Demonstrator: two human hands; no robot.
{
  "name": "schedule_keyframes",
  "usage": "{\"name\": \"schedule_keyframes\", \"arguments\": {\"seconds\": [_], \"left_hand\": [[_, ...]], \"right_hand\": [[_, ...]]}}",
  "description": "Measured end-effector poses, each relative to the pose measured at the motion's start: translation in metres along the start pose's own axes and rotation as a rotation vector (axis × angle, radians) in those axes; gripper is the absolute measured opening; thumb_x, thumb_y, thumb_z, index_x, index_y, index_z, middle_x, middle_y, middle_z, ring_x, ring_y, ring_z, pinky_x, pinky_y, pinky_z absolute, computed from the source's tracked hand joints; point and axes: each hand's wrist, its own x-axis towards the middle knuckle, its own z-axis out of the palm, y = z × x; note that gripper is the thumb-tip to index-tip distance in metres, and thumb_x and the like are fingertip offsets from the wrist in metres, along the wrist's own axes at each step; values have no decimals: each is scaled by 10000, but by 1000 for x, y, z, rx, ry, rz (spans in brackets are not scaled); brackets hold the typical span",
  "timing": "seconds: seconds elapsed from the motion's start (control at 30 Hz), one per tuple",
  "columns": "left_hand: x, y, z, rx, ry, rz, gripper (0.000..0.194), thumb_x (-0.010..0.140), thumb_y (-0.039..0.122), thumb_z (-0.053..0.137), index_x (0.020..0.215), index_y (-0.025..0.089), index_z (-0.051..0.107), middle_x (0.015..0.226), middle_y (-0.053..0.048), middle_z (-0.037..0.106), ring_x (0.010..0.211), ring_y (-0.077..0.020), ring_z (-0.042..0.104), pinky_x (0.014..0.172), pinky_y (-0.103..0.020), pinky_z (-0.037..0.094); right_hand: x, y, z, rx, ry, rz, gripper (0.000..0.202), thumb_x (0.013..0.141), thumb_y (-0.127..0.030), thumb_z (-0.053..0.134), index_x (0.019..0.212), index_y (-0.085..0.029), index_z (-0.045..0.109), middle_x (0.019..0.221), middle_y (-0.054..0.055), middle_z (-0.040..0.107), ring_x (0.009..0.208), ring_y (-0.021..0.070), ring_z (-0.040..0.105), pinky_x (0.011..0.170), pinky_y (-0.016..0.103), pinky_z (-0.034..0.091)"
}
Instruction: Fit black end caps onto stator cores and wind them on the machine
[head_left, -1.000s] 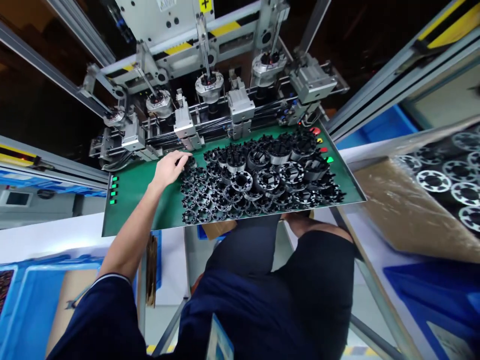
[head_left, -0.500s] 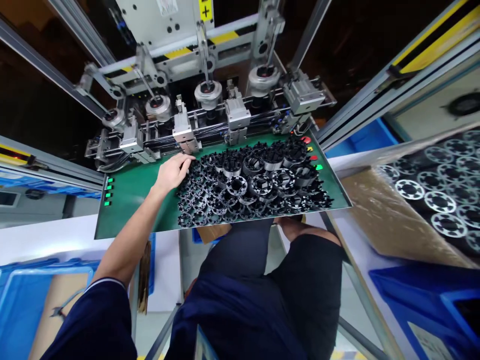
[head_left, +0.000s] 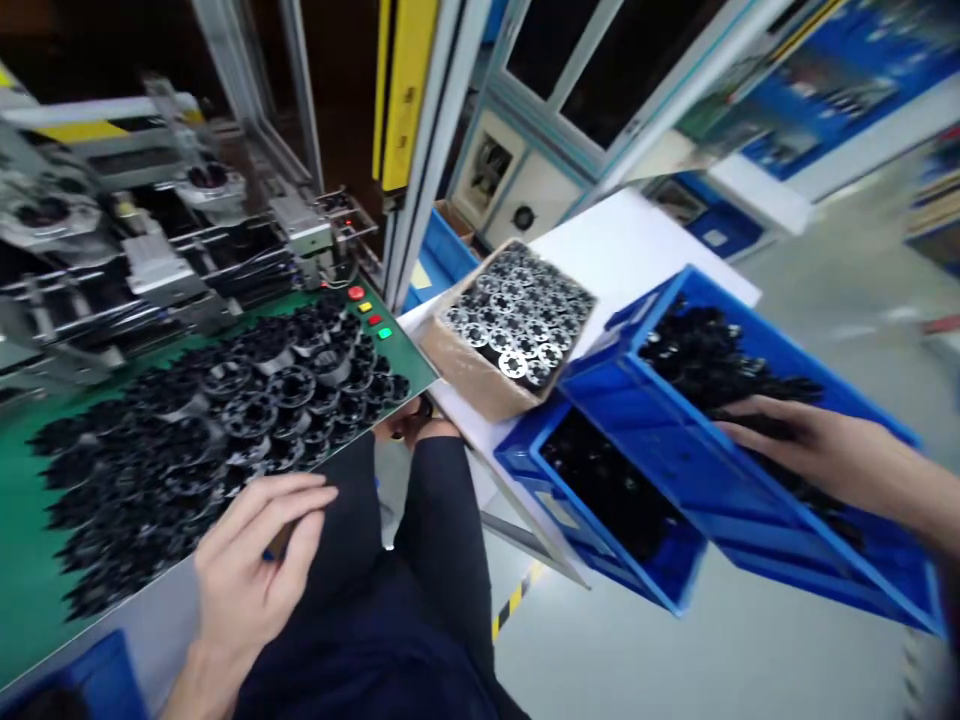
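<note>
My right hand reaches into the upper blue bin, which is filled with small black plastic parts. Its thumb and fingers are closed around some of these dark parts; how many, I cannot tell. My left hand hangs before the front edge of the green work surface, thumb and fingers apart, with nothing between them. Close beyond it on that surface stand many black ring-shaped cores with toothed edges, packed together and partly stacked.
A machine with metal clamps stands behind the cores. Lit buttons mark the surface's right corner. A cardboard box of similar rings sits on the white table. Another blue bin of black parts lies below the upper bin.
The view has swung right. My left hand has left the cores' far left side and come back to the front edge. My right hand has come into view, inside the blue bin.
</note>
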Motion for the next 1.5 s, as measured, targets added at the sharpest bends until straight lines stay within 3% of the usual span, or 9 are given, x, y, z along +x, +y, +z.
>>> {"name": "schedule_keyframes", "arguments": {"seconds": [0.1, 0.27, 0.47, 0.67, 0.8, 0.93, 1.13, 1.33, 1.5], "left_hand": [[58, 20, 52, -130, -140, 37, 195, 1183, 144, 733, 1246, 275, 862, 1230, -22, 895, 1115, -182, 865, 1036, -322, 649], [181, 36, 143, 41, -414, 26, 267, 1236, 380, 664, 1359, 263, 871, 1424, -75, 875, 1339, -314, 835, 1129, -457, 662], [287, 19, 246, 485, -826, -22, 584, 1093, 161, 625, 1659, 196, 766, 1682, -221, 765, 1500, -432, 781, 1256, -541, 636], [321, -4, 280, 452, -937, -20, 419, 839, 187, 806, 1235, 229, 935, 1364, -192, 909, 1355, -470, 835, 1211, -548, 652], [326, -9, 273, 274, -824, -83, 132, 765, 236, 859, 896, 222, 871, 1190, -195, 912, 1376, -510, 817, 1299, -640, 607], [318, 2, 247, -17, -606, -226, 177, 828, 266, 858, 981, 207, 793, 1124, -152, 874, 1286, -452, 849, 1253, -660, 661], [240, 51, 183, -832, -482, -601, 401, 908, 209, 733, 1308, 205, 716, 1538, -138, 840, 1195, -236, 885, 841, -295, 735], [101, 86, 135, -1233, -383, -973, 424, 1045, 598, 809, 1013, 191, 698, 1207, -178, 895, 729, -193, 786, 447, -232, 537], [27, 102, 108, -1317, -357, -926, 838, 952, 872, 906, 1505, 295, 658, 828, 22, 776, 521, -206, 703, 341, -237, 397]], "right_hand": [[19, 44, -15, -53, -124, 71, 630, 716, -938, 1058, 862, -340, 926, 961, 128, 896, 682, 216, 754, 754, 478, 552], [13, 62, 2, -26, 65, 115, 377, 1001, -648, 929, 904, -304, 809, 747, 48, 766, 656, 231, 681, 776, 447, 510], [0, 73, 17, 137, 266, 1, 280, 927, -500, 804, 1045, -248, 830, 1094, 118, 877, 857, 258, 766, 868, 416, 618], [-6, 78, 25, 275, 374, -62, 347, 964, -537, 776, 1137, -270, 915, 1455, 165, 864, 1265, 325, 822, 972, 432, 665], [-11, 77, 21, 384, 401, -38, 417, 981, -574, 792, 1199, -240, 915, 1298, 143, 872, 927, 230, 772, 775, 357, 589], [-13, 79, 10, 409, 400, -27, 418, 963, -535, 786, 1211, -220, 901, 926, 28, 764, 699, 146, 550, 673, 295, 470], [-22, 56, 2, 483, 493, -52, 286, 903, -412, 773, 1130, -246, 824, 1045, 51, 792, 811, 179, 665, 770, 331, 588], [-101, -50, 41, 873, 396, -456, 256, 998, -247, 901, 1063, -288, 656, 1142, 31, 913, 999, 190, 895, 888, 304, 738], [-169, -143, 75, 840, 105, -658, 158, 1069, -141, 929, 1126, -277, 871, 1130, 21, 957, 1046, 209, 955, 944, 290, 781]]}}
